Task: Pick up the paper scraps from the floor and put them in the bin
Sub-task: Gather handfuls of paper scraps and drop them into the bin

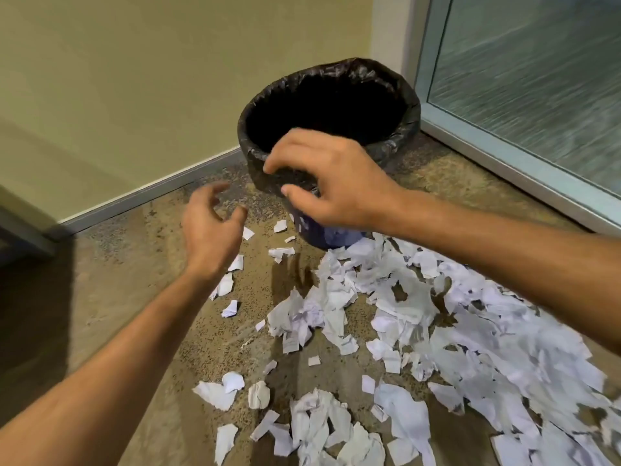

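Note:
A round bin (pixel 400 142) lined with a black bag stands in the corner, its inside dark. Torn white paper scraps (pixel 420 331) lie thick on the speckled floor in front of it and off to the right. My right hand (pixel 332 183) hovers at the bin's near rim, palm down, fingers spread and curled, with nothing visible in it. My left hand (pixel 211 230) is raised to the left of the bin, above a few loose scraps (pixel 232 284), its fingers apart and empty.
A beige wall with a grey skirting board (pixel 151 190) runs behind and to the left. A frosted glass panel in a metal frame (pixel 524 95) closes off the right side. More scraps (pixel 312 425) lie near the bottom edge.

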